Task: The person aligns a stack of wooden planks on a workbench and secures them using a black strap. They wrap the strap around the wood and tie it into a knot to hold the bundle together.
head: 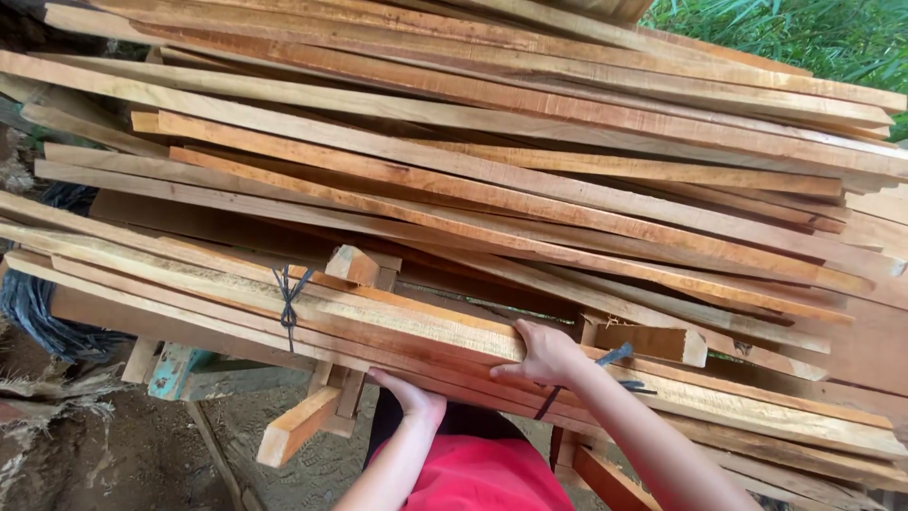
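A big stack of long rough-sawn wooden planks (492, 180) fills the view, lying left to right. At its near edge sits a bundle of planks (378, 326) tied with dark cord (287, 301). My right hand (546, 352) grips the top edge of this bundle, fingers curled over it. Under the same bundle, my left hand (413, 396) presses up from below, palm against the wood. A short wooden block (295, 426) sticks out beneath the bundle, left of my left hand.
Bare dirt ground (104, 454) lies at the lower left, with a dark coil of hose or netting (38, 312) beside the stack. Green grass (813, 33) shows at the top right. A turquoise painted wooden piece (172, 371) sits under the planks.
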